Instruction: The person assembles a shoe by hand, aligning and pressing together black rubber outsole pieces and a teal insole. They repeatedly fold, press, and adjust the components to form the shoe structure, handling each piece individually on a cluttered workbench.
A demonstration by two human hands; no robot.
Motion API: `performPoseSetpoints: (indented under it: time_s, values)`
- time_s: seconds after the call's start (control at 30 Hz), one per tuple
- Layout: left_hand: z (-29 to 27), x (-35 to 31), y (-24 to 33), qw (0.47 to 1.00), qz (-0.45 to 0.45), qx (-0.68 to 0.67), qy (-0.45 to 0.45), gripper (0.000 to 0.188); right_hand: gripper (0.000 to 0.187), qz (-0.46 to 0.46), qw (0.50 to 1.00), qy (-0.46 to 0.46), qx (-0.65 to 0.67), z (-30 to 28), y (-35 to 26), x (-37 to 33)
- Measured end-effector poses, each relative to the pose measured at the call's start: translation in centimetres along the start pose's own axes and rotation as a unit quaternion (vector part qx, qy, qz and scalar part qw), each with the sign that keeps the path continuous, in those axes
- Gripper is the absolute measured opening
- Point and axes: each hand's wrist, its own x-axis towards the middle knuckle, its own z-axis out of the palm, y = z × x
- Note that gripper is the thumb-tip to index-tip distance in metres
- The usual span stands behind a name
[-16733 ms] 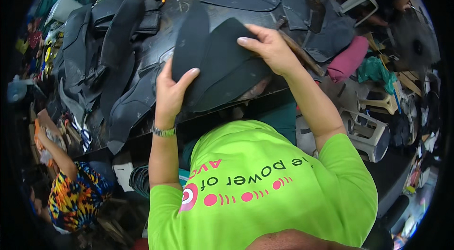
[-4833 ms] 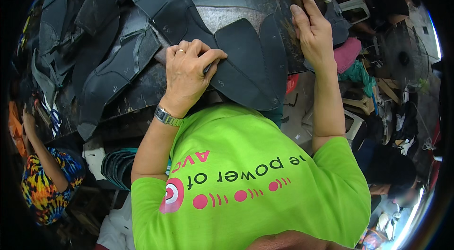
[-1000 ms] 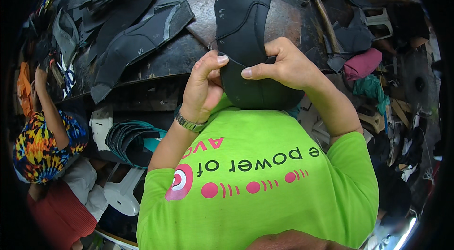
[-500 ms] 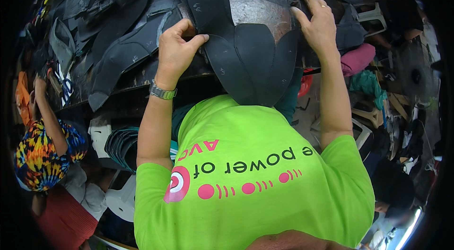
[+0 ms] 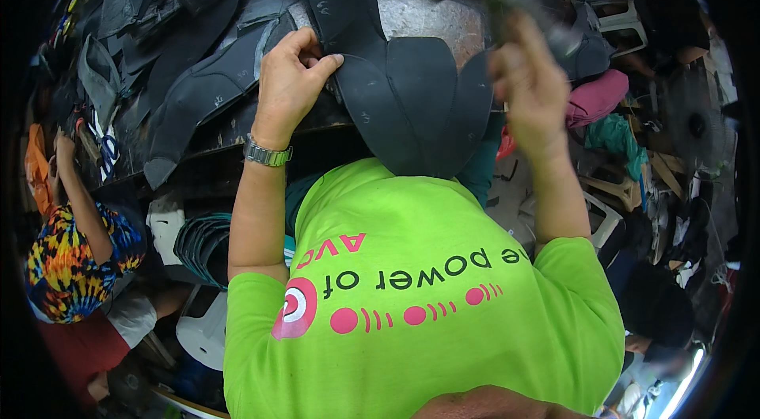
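My left hand (image 5: 293, 74) pinches the edge of a black stitched panel (image 5: 419, 106), which looks like a shoe or boot upper. Its lobed lower part hangs over the bench edge in front of my shirt. The fingertips lie at the seam where a narrower black section (image 5: 340, 7) runs up the bench. My right hand (image 5: 530, 86), smeared by motion, is raised over the right side of the panel. It is closed on a hammer (image 5: 514, 3), whose dark head is blurred above the fingers.
More black cut panels (image 5: 190, 47) overlap on the worn bench to the left, near blue-handled scissors (image 5: 108, 151). A pale metal plate (image 5: 431, 19) lies on the bench. A co-worker's patterned sleeve (image 5: 67, 260) is at far left. Pink cloth (image 5: 598, 98) and plastic stools (image 5: 625, 31) are at right.
My right hand, near the far edge of the bench before, now has the hammer raised and is moving fast. My left hand keeps its pinch, and the panel has shifted slightly left.
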Motion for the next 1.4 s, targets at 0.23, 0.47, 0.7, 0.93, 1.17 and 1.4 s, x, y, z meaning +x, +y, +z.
performPoseSetpoints:
  time_s: [0.23, 0.47, 0.7, 0.93, 1.17, 1.4]
  values:
    - [-1.3, 2.1, 0.4, 0.999, 0.009, -0.043, 0.026, 0.03, 0.038, 0.01, 0.953, -0.229, -0.198, 5.4, -0.6, -0.7]
    - [-1.6, 3.5, 0.5, 0.999, 0.01, 0.026, 0.021, 0.025, 0.038, 0.039, 0.992, -0.108, 0.057, 4.4, -3.8, 1.1]
    - [-2.1, 4.1, 0.0, 0.999, 0.035, 0.027, 0.005, 0.022, 0.036, 0.02, 0.951, -0.245, -0.188, 5.2, -2.9, 1.9]
    - [-2.5, 4.7, -0.2, 0.999, 0.009, 0.024, -0.025, 0.022, 0.038, -0.016, 0.934, -0.267, -0.238, 7.9, -3.7, 3.1]
    - [-2.8, 4.2, -0.7, 0.999, 0.045, 0.023, -0.007, 0.022, 0.038, -0.052, 0.988, -0.143, 0.028, 5.3, -4.5, 2.7]
    - [-2.3, 4.6, -0.6, 0.997, 0.054, 0.054, 0.016, 0.026, 0.029, 0.005, 0.953, -0.225, -0.202, 5.1, -5.2, 2.3]
